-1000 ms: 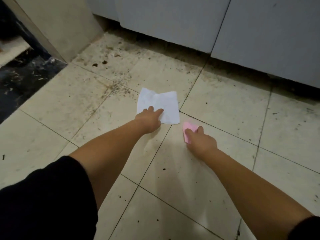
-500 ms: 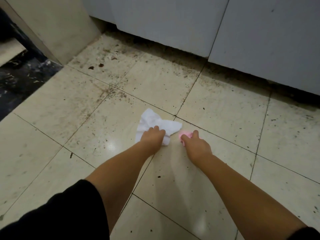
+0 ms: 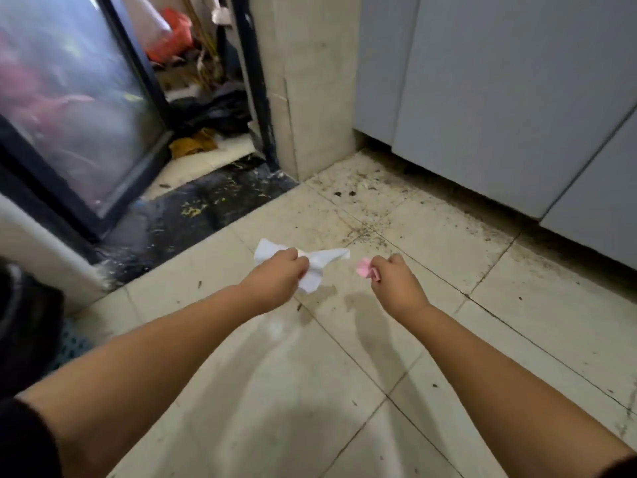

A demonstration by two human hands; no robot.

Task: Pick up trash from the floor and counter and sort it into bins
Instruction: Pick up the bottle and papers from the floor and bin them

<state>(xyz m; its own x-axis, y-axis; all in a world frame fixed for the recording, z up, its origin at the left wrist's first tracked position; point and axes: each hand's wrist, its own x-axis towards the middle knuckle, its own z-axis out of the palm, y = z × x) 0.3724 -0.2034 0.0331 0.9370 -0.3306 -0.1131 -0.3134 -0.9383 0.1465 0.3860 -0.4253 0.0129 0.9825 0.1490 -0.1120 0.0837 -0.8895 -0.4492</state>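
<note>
My left hand [image 3: 280,274] is closed around a crumpled white sheet of paper [image 3: 322,263], held above the tiled floor; its ends stick out on both sides of the fist. To the right, my right hand [image 3: 396,281] is closed on a small pink scrap [image 3: 364,266], which pokes out past the fingers. Both hands are lifted off the floor, a hand's width apart, with their shadows on the tiles below.
Grey cabinet doors [image 3: 510,98] line the right side above a dirty floor edge. A beige pillar [image 3: 306,81] stands ahead. A dark-framed glass door [image 3: 79,108] stands to the left, over a black threshold [image 3: 200,208] strewn with debris. Clutter and a red bag [image 3: 172,36] lie beyond.
Both hands have lifted the white paper and the pink scrap off the floor. The paper is now bunched in the left fist. The view has swung up and left toward the doorway.
</note>
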